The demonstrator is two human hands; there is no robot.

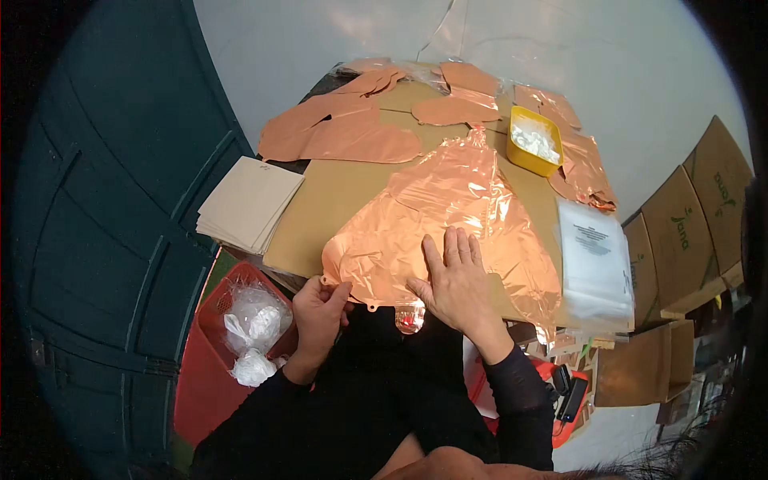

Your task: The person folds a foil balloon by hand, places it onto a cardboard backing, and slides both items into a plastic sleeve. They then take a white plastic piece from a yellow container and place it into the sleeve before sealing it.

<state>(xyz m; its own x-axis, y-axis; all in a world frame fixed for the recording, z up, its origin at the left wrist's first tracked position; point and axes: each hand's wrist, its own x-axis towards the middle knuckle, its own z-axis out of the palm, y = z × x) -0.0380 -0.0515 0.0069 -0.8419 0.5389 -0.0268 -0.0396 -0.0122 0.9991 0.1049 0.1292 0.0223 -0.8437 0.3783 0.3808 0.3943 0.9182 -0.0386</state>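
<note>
A large, flat foil balloon in shiny rose gold lies creased across the cardboard-topped table, its lower tab hanging past the near edge. My left hand pinches its lower left edge beside a small holed tab. Spread on the foil near the lower middle, my right hand presses down with its palm flat and fingers stretched out. Around it lie more flat foil pieces of the same colour, among them a long curved one at the back left and a smaller one at the back.
A yellow tub of white material stands at the back right. Clear plastic bags lie at the right edge, a stack of beige sheets at the left. A red bin sits lower left; cardboard boxes stand right.
</note>
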